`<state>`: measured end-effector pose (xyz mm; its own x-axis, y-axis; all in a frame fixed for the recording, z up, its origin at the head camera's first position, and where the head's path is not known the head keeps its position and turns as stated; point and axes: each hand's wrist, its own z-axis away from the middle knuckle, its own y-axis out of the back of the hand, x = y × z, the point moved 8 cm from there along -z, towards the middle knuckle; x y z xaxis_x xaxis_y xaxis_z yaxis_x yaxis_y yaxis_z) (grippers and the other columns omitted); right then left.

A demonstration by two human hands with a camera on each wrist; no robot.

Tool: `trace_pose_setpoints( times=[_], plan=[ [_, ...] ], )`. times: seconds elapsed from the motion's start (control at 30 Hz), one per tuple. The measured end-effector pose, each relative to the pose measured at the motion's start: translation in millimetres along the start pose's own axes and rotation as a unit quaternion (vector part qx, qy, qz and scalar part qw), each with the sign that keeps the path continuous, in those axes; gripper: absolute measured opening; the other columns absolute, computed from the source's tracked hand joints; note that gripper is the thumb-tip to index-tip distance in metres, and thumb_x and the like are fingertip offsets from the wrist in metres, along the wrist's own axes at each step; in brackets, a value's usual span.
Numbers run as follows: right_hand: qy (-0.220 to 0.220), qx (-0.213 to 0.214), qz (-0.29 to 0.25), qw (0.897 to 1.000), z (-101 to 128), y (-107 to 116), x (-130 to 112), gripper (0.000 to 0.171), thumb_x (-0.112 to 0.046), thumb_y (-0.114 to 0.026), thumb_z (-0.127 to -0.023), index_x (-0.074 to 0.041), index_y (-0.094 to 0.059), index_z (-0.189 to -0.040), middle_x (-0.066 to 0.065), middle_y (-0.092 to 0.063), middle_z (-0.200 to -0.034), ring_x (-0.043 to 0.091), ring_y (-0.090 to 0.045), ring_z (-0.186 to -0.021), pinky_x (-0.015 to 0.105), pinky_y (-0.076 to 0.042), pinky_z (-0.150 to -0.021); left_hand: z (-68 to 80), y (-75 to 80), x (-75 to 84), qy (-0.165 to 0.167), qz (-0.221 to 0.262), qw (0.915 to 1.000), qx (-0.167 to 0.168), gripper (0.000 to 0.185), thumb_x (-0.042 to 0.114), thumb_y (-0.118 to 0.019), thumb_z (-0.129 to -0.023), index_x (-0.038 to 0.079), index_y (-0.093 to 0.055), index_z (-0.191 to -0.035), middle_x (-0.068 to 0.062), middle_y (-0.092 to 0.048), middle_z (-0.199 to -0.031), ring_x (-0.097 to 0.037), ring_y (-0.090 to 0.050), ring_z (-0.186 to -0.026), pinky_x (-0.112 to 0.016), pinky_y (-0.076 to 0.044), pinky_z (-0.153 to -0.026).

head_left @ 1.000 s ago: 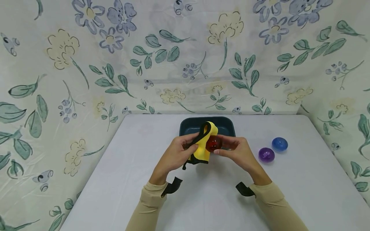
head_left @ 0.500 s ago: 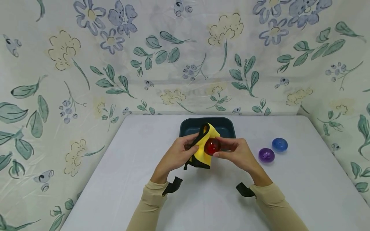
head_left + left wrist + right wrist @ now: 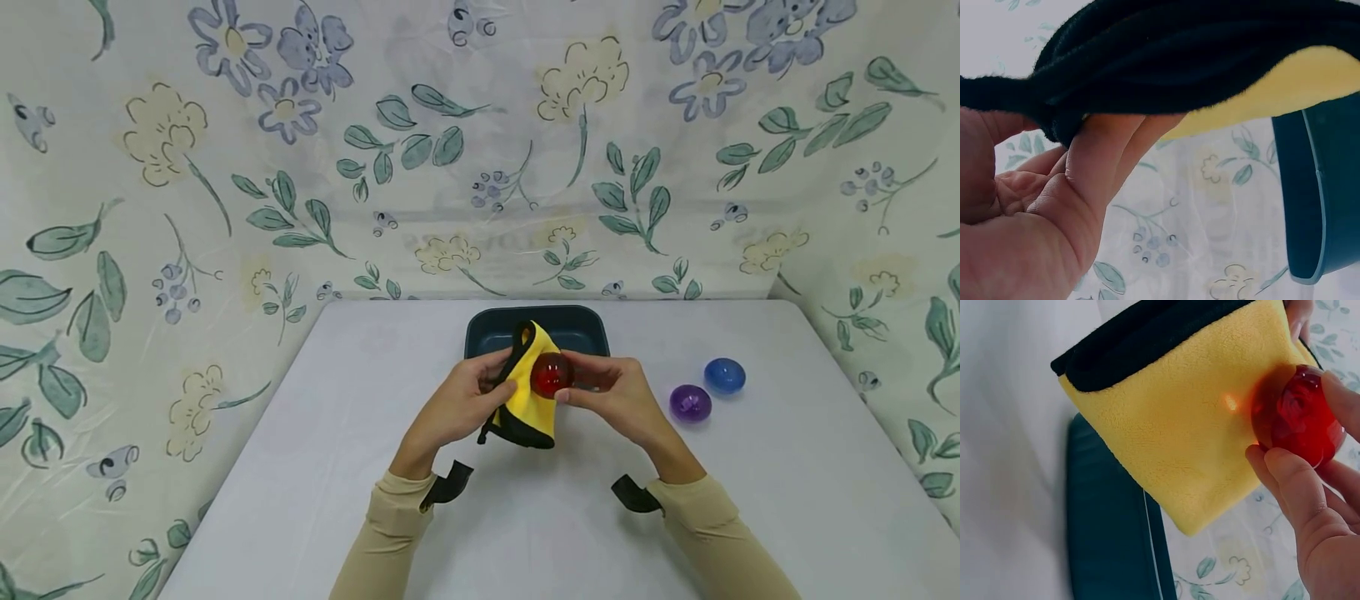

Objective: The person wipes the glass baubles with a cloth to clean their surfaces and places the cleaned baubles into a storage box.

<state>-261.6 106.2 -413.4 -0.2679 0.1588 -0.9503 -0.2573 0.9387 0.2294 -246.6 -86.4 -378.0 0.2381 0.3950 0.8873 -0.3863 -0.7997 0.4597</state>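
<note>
My left hand (image 3: 467,400) grips a folded yellow cloth (image 3: 531,407) with black edging, thumb in front and fingers behind. In the left wrist view the dark edging (image 3: 1166,62) bunches over the fingers. Held between thumb and fingertips of my right hand (image 3: 611,392) is a clear red ball (image 3: 551,375), which lies against the cloth's yellow face. The right wrist view shows the red ball (image 3: 1304,419) casting an orange glow on the yellow cloth (image 3: 1172,419). Both hands are raised above the white table, in front of a dark teal tray.
Behind the hands the dark teal tray (image 3: 491,327) stands near the table's back edge. A purple ball (image 3: 691,403) and a blue ball (image 3: 724,377) lie on the white table (image 3: 360,350) to the right. Flower-patterned sheeting (image 3: 480,167) hangs at the back and sides.
The cloth has shifted and turned against the red ball, its lower edge swinging down and to the right. The red ball has shifted slightly in my fingers. Both arms stay nearly still.
</note>
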Motion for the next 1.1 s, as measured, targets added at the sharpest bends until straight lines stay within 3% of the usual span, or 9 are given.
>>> trace_pose_setpoints(
  times=[0.13,0.33,0.53,0.73,0.87,1.1],
  plan=[
    [-0.015,0.014,-0.009,1.0,0,4,3,0.056,-0.014,-0.082,-0.088,-0.005,-0.064,-0.14,0.019,-0.07,-0.134,0.034,-0.073,-0.115,0.023,-0.06,-0.089,-1.5,-1.3,-1.5,0.004,-0.016,0.9999,0.001,0.063,0.016,-0.059,-0.104,-0.002,-0.033,-0.159,-0.024,-0.066,-0.138,-0.026,-0.073,-0.104,-0.036,-0.063,-0.091],
    [-0.034,0.021,-0.033,0.999,0,5,6,0.056,-0.012,-0.081,-0.089,-0.003,-0.063,-0.141,0.021,-0.068,-0.136,0.034,-0.072,-0.119,0.025,-0.061,-0.09,-2.4,-1.7,-1.7,0.001,-0.027,0.9995,0.012,0.071,0.02,-0.06,-0.104,0.014,-0.024,-0.165,-0.02,-0.073,-0.128,-0.018,-0.071,-0.088,-0.03,-0.063,-0.084],
    [-0.049,0.025,-0.048,0.997,-1,5,11,0.055,-0.012,-0.079,-0.09,-0.003,-0.062,-0.142,0.022,-0.068,-0.136,0.036,-0.07,-0.121,0.027,-0.061,-0.09,-1.1,-1.1,0.2,-0.009,-0.023,0.9994,0.024,0.07,0.018,-0.06,-0.104,0.017,-0.026,-0.165,-0.02,-0.073,-0.128,-0.019,-0.072,-0.088,-0.029,-0.063,-0.083],
    [-0.062,0.027,-0.057,0.996,-3,3,15,0.057,-0.014,-0.079,-0.091,-0.004,-0.06,-0.143,0.022,-0.066,-0.138,0.037,-0.068,-0.125,0.028,-0.06,-0.093,-2.3,3.6,-10.8,0.035,0.033,0.996,0.076,0.057,0.019,-0.064,-0.102,0.01,-0.045,-0.155,-0.022,-0.069,-0.134,-0.03,-0.075,-0.107,-0.039,-0.063,-0.09],
    [-0.07,0.029,-0.06,0.995,-3,3,16,0.056,-0.014,-0.079,-0.091,-0.004,-0.061,-0.143,0.022,-0.066,-0.139,0.036,-0.068,-0.125,0.028,-0.06,-0.093,-3.5,5.8,-17.3,0.064,0.078,0.9888,0.11,0.046,0.02,-0.067,-0.1,0.007,-0.057,-0.143,-0.019,-0.071,-0.132,-0.031,-0.076,-0.107,-0.04,-0.063,-0.091],
    [-0.055,0.019,-0.039,0.998,-3,2,13,0.055,-0.014,-0.081,-0.089,-0.004,-0.064,-0.14,0.021,-0.069,-0.135,0.035,-0.071,-0.12,0.028,-0.061,-0.091,-5.0,8.7,-18.3,0.057,0.11,0.9841,0.128,0.043,0.018,-0.065,-0.101,0.005,-0.058,-0.141,-0.02,-0.072,-0.13,-0.031,-0.077,-0.104,-0.038,-0.063,-0.088]
  ],
)
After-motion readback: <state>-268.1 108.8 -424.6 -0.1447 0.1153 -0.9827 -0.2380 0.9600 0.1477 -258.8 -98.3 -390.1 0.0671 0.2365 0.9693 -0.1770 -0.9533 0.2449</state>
